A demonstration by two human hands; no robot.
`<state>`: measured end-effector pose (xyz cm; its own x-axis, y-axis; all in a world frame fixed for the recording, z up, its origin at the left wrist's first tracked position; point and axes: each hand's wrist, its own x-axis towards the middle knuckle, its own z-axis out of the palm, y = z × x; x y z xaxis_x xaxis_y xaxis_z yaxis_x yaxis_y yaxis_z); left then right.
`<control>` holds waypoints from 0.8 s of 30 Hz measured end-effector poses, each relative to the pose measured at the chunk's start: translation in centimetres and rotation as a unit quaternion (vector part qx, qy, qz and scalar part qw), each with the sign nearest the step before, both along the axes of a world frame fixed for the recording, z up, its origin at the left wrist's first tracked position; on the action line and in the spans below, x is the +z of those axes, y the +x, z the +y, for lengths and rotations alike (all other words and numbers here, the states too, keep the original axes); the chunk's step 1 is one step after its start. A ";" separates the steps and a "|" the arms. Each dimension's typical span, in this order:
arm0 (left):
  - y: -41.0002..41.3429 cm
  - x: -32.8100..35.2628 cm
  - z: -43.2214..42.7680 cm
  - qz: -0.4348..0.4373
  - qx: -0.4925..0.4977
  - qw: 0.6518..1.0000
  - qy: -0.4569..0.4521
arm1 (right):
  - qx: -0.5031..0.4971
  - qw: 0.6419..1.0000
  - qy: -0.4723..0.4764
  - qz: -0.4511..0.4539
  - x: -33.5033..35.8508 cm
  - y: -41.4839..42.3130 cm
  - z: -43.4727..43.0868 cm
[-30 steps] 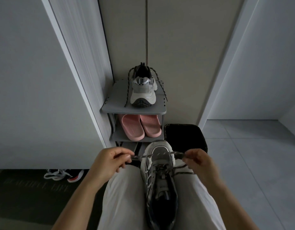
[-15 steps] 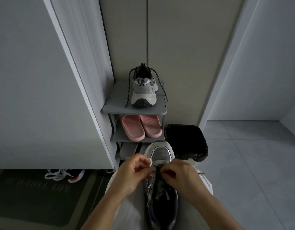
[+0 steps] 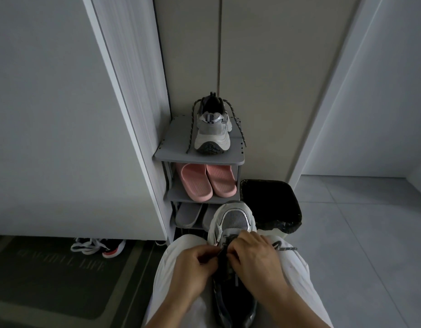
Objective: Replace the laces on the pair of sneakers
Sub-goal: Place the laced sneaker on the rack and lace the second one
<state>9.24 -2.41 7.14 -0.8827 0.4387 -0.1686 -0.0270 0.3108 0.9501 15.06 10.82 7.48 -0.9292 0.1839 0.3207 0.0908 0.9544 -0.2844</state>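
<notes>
Since a second ago, when the two hands were pulling the lace ends out to either side, they have come together over the middle of the shoe. They now sit slightly nearer the body than half a second back.

The left hand (image 3: 193,268) has its fingers curled in tight, with thumb and forefinger tips meeting at the shoe's lacing, where they pinch a dark strand of the lace (image 3: 284,248). The right hand (image 3: 254,256) is curled in the same way, its knuckles up. Its fingertips are tucked down onto the lacing right beside the left hand's, almost touching them. They close on the lace too, though in the dim light the exact pinch point is hard to see. A speckled loose end of the lace trails out from under the right hand and lies across the right thigh.

The sneaker (image 3: 235,218) being worked on lies lengthwise on the lap between the pale trousers (image 3: 171,256), toe pointing away. Its mate, the second sneaker (image 3: 213,131), stands heel-forward on the top shelf of the shoe rack (image 3: 171,150), with unthreaded lace ends hanging down both sides.

Pink slippers (image 3: 204,183) sit on the shelf below, and grey slippers (image 3: 188,215) on the one under that. A bin (image 3: 271,204) lined with a black bag stands just right of the rack. On the left, other shoes (image 3: 98,247) lie at the far edge of a dark doormat (image 3: 63,280).
</notes>
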 end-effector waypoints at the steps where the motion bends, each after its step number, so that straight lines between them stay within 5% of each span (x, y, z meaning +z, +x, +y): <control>1: -0.1 -0.1 0.0 -0.011 0.007 1.000 0.011 | -0.007 1.000 -0.003 0.009 -0.2 0.0 -0.1; 10: -0.5 -0.7 0.0 -0.056 0.010 0.997 0.046 | 0.004 0.997 -0.021 0.077 -1.7 -0.8 -0.1; 15: -1.1 -1.0 0.7 -0.229 0.008 0.967 0.115 | 0.036 0.996 -0.055 0.066 -1.9 -0.7 0.2; 18: -1.3 -1.1 1.0 -0.290 0.020 0.945 0.149 | 0.039 0.984 -0.165 0.049 -1.5 -0.3 1.4; 24: -0.3 -0.9 1.1 -0.190 -0.005 0.978 0.086 | 0.022 0.977 -0.209 0.046 -1.4 -0.4 2.6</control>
<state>8.94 -1.31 6.23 -0.7662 0.4984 -0.4056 -0.3849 0.1495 0.9108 14.68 13.46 6.11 -0.9100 0.2770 0.3085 0.0077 0.7553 -0.6553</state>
